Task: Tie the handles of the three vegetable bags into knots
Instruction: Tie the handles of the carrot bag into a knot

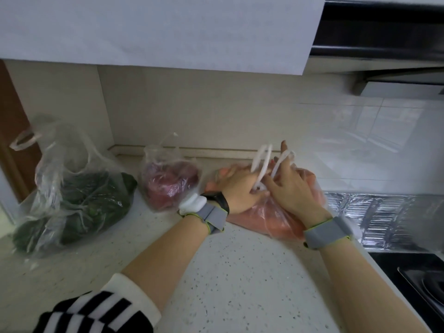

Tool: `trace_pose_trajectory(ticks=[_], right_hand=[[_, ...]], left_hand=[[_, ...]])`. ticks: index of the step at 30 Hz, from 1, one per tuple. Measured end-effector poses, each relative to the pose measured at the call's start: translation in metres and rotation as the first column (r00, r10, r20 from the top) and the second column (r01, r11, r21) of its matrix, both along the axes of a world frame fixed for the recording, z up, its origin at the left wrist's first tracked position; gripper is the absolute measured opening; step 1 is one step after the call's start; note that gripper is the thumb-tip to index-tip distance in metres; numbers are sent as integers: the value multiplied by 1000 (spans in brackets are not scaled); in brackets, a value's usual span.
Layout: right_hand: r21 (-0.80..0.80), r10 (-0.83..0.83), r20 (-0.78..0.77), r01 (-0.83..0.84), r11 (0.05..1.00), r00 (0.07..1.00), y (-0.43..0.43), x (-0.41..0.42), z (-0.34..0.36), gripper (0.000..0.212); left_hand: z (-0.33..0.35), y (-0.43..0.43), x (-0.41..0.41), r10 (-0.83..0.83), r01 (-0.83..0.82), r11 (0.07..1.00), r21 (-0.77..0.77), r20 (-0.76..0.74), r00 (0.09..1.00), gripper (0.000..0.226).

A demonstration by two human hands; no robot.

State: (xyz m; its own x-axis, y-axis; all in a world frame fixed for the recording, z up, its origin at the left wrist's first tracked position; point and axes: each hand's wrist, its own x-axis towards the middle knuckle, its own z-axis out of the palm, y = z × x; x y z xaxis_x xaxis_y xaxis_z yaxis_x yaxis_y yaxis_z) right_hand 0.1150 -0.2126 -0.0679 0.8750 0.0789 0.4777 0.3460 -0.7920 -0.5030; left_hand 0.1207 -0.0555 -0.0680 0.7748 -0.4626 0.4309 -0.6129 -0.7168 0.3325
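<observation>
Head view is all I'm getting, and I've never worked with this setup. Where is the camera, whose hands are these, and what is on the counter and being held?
There is no machine here. A person works with bare hands, and the one camera sits on their head, looking forward and down. The left hand and right hand each wear a grey wristband and meet over the bag of orange vegetables on the speckled counter. The left hand's fingers grip that bag's white handles near their base. One finger of the right hand pokes up through a loop, but its grip is hard to make out. To the left lie a bag of red vegetables and a larger bag of green vegetables, which has a loose handle loop. A stove shows at lower right.
</observation>
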Motion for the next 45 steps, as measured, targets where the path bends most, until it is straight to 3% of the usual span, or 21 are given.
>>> trace_pose_trajectory(ticks=[3, 8, 16, 18, 19, 22, 24, 25, 27, 28, 30, 32, 33, 35, 40, 45], right_hand=[[-209, -23, -28, 17, 978, 999, -4, 6, -5, 41], [-411, 17, 30, -3, 912, 999, -7, 7, -7, 73], [-472, -21, -44, -2, 881, 999, -8, 7, -6, 72], [-401, -16, -28, 3, 916, 999, -8, 9, -9, 64], [-283, -3, -13, -1, 959, 1000, -8, 7, -7, 57], [172, 58, -20, -53, 984, 998, -14, 2, 0, 42], [438, 72, -17, -58, 897, 997, -16, -3, 8, 32], [597, 102, -22, -69, 800, 995, -15, -6, 11, 26], [881, 240, 0, -114, 460, 971, -15, -10, 22, 21], [956, 320, 29, -119, 268, 947, -18, -11, 27, 20], [994, 430, 105, -85, -66, 897, -24, -13, 35, 14], [967, 461, 165, -52, -248, 872, -30, -14, 36, 2], [954, 467, 196, -57, -295, 862, -31, -13, 35, 9], [941, 466, 225, -66, -332, 856, -33, -11, 32, 27], [960, 405, 204, -102, -259, 891, -30, -5, 35, 12], [958, 398, 212, -110, -266, 893, -30, -3, 38, 28]], left_hand=[[-4, -1, 2, 86, -109, 987, 118, 189, 978, 45], [-14, -2, 5, 138, -194, 967, 163, 306, 942, 48], [-17, -6, 4, 143, -167, 984, 63, 287, 947, 49], [-17, -7, 4, 144, -155, 988, 24, 261, 955, 49], [-16, -6, 3, 121, -122, 992, -10, 220, 968, 48], [-13, 5, 1, -33, -18, 918, -395, -122, 992, 42], [-6, 12, -2, -12, -117, 784, -610, -203, 979, 36], [-2, 15, -4, 11, -173, 700, -693, -232, 973, 29], [8, 17, -5, -68, -253, 432, -865, -311, 948, 24], [12, 18, -5, -188, -283, 269, -920, -339, 922, 24], [21, 23, -7, -442, -320, -14, -947, -281, 852, 29], [27, 28, -10, -544, -389, -182, -903, -237, 805, 33], [29, 30, -11, -558, -424, -226, -877, -240, 794, 34], [33, 31, -12, -537, -457, -240, -856, -275, 797, 35], [44, 29, -19, -429, -473, -58, -879, -406, 807, 41], [59, 33, -23, -387, -468, -19, -883, -425, 818, 46]])
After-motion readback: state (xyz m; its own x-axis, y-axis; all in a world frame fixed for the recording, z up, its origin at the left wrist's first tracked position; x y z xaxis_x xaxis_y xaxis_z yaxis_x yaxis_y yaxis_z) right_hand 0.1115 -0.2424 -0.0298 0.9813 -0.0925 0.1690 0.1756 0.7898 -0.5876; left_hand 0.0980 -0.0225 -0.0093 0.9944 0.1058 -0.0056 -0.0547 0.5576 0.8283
